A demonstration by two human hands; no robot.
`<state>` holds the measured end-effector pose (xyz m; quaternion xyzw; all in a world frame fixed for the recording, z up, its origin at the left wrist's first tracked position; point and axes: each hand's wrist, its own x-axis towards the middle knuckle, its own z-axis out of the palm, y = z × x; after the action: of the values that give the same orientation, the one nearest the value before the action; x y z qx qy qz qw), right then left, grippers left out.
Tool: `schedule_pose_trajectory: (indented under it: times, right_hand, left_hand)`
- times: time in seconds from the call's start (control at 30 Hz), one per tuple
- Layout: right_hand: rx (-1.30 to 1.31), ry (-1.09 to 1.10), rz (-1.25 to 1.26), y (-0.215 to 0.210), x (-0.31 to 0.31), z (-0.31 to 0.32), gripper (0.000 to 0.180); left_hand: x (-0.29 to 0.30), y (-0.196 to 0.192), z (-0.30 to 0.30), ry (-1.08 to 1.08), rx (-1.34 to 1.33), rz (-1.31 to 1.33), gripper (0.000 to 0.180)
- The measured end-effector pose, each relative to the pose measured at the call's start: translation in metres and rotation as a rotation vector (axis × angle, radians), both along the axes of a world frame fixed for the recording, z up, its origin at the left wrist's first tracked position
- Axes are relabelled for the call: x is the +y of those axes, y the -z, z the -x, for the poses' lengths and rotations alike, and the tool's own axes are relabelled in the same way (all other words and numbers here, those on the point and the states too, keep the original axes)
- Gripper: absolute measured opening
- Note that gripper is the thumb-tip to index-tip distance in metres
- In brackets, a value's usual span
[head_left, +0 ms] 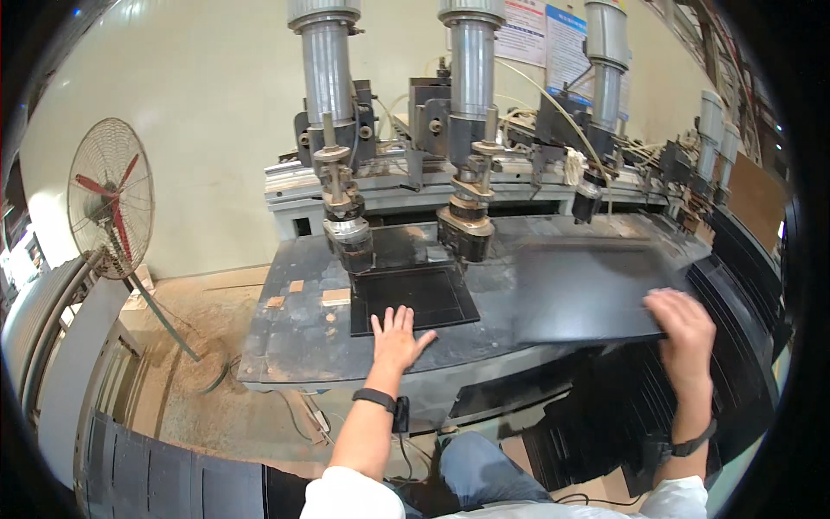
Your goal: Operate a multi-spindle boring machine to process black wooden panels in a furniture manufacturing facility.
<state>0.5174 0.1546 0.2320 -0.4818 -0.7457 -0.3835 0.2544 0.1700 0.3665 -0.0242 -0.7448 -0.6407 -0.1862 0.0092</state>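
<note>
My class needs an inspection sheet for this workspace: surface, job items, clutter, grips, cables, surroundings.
Surface: grey table, marked with dust and debris.
Job's things: smaller black panel flat on the table; larger dark panel to its right, blurred.
Clutter: wood offcuts left of the smaller black panel.
Grips: left grip, a bare hand, open, fingers spread over the smaller panel's near edge; right grip, also bare, at the larger panel's right edge, hold unclear.
Cables: black cable below the table's front; pale hoses around the machinery.
Surroundings: pedestal fan at left; dark stacked panels at right.
</note>
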Motion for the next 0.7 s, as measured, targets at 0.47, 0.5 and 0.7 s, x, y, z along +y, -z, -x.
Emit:
schedule_pose_trajectory:
  times: [0.47, 0.5, 0.7]
  right_hand:
    - [0.064, -0.416, 0.482, 0.227, 0.244, 0.109, 0.048]
    - [0.064, -0.438, 0.594, 0.231, 0.254, 0.114, 0.048]
    - [0.135, -0.478, 0.652, 0.233, 0.269, 0.128, 0.047]
  left_hand:
    - [-0.292, -0.022, 0.108, 0.203, 0.22, -0.502, 0.034]
    - [-0.326, -0.027, 0.121, 0.13, 0.228, -0.504, 0.031]
    - [-0.523, -0.051, 0.19, -0.619, 0.513, -0.381, 0.028]
